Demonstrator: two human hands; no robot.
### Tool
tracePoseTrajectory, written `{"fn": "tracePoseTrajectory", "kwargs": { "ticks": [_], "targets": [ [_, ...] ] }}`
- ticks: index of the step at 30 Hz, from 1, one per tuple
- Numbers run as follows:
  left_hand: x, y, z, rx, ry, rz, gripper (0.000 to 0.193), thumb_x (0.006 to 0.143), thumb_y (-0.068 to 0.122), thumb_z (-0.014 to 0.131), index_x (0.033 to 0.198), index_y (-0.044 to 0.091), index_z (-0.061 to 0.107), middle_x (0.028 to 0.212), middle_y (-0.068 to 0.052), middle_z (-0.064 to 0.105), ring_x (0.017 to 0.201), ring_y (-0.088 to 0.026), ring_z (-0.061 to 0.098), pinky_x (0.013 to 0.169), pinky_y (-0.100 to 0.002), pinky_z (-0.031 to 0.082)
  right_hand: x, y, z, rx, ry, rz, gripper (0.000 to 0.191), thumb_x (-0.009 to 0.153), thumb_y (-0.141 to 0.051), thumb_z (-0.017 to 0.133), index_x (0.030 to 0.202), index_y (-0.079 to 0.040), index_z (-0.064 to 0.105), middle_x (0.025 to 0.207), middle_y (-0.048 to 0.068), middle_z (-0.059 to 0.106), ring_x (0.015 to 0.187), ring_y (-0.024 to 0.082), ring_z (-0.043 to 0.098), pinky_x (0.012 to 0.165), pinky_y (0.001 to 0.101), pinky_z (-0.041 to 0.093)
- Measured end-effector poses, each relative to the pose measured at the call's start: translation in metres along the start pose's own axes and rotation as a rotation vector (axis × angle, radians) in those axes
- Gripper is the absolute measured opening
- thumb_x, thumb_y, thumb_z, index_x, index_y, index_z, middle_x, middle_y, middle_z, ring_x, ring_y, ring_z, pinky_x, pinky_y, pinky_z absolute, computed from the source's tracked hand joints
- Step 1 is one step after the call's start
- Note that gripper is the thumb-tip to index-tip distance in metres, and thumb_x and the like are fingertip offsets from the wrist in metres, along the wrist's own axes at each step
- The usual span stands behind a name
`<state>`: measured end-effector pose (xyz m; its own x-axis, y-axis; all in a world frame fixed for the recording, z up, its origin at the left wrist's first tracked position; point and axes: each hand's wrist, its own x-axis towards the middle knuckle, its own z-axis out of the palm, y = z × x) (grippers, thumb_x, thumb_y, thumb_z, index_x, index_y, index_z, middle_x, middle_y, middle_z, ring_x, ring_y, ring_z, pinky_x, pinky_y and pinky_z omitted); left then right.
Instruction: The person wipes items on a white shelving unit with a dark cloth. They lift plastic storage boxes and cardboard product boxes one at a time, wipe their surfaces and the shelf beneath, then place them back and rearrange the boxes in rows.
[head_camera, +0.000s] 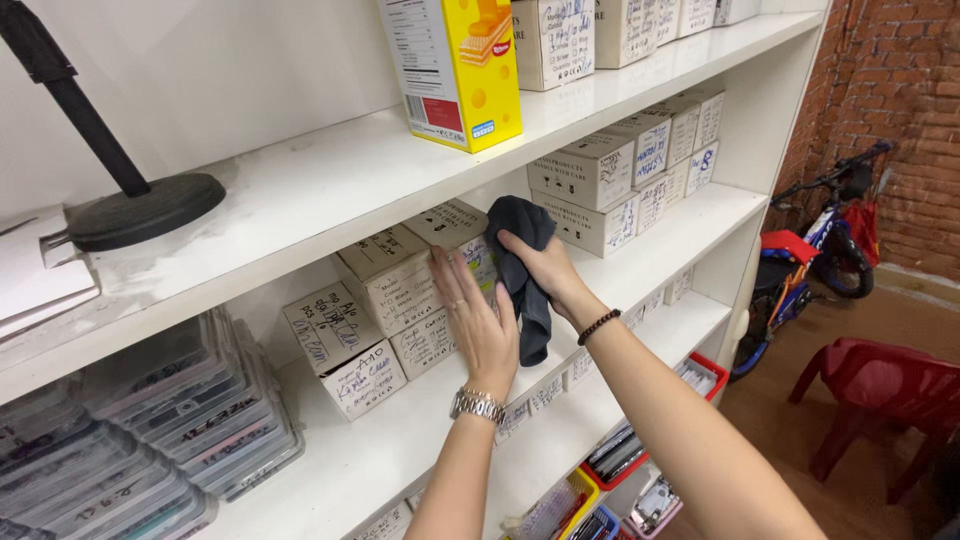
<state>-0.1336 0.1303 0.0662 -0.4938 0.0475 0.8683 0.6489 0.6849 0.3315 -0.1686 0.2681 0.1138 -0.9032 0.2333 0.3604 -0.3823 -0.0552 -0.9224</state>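
Observation:
My left hand (478, 318), with a metal watch at the wrist, lies flat with fingers spread against the front of stacked white cardboard boxes (400, 290) on the middle shelf. Just to its right, my right hand (545, 268), with a dark bead bracelet at the wrist, grips a dark grey cloth (525, 275) that hangs down past the shelf edge. The cloth is pressed against the side of the same box stack. More white boxes (610, 185) stand further right on that shelf.
A yellow carton (470, 70) and a black round stand base (140, 210) sit on the upper white shelf (300, 190). Clear plastic cases (160, 420) are stacked at the left. A red plastic chair (880, 400) and a child's bike (820, 250) stand by the brick wall.

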Motion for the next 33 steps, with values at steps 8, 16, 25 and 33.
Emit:
{"fn": "tracePoseTrajectory", "kwargs": {
  "ticks": [8, 16, 25, 33],
  "targets": [
    [0.004, -0.011, 0.007, 0.201, -0.105, 0.16, 0.046, 0.096, 0.018, 0.057, 0.139, 0.004, 0.055, 0.156, -0.016, 0.043, 0.152, -0.036, 0.027, 0.125, -0.057, 0.016, -0.005, 0.046, -0.055, -0.806, 0.195, -0.315, 0.077, 0.086, -0.05, 0.074, 0.142, -0.002, 0.052, 0.147, 0.025, 0.046, 0.131, 0.043, 0.048, 0.109, 0.0472, 0.041],
    [-0.037, 0.002, 0.044, -0.169, -0.614, -0.037, 0.071, 0.095, 0.016, 0.056, 0.155, -0.006, 0.027, 0.15, -0.029, 0.045, 0.137, -0.042, 0.042, 0.113, -0.046, 0.038, -0.027, 0.14, -0.07, -1.479, -0.307, -0.228, 0.066, 0.093, -0.048, 0.058, 0.152, -0.025, 0.039, 0.165, 0.016, 0.023, 0.145, 0.048, 0.029, 0.112, 0.0664, 0.029],
    [-0.058, 0.0, 0.067, 0.019, -0.897, -0.22, 0.095, 0.087, 0.024, 0.068, 0.152, -0.019, 0.015, 0.144, -0.047, 0.034, 0.143, -0.055, 0.029, 0.117, -0.055, 0.029, 0.05, 0.161, -0.046, -1.357, -0.281, -0.188, 0.066, 0.091, -0.03, 0.059, 0.154, -0.034, 0.039, 0.164, 0.015, 0.019, 0.146, 0.05, 0.022, 0.115, 0.0642, 0.024],
    [-0.056, 0.008, 0.071, 0.126, -1.028, -0.132, 0.082, 0.086, 0.029, 0.069, 0.136, -0.029, 0.039, 0.145, -0.052, 0.031, 0.141, -0.06, 0.029, 0.116, -0.06, 0.028, 0.109, 0.18, -0.019, -1.36, -0.448, -0.286, 0.047, 0.098, -0.033, 0.054, 0.145, -0.027, 0.053, 0.166, 0.006, 0.024, 0.151, 0.043, 0.021, 0.118, 0.0666, 0.019]
  ]
}}
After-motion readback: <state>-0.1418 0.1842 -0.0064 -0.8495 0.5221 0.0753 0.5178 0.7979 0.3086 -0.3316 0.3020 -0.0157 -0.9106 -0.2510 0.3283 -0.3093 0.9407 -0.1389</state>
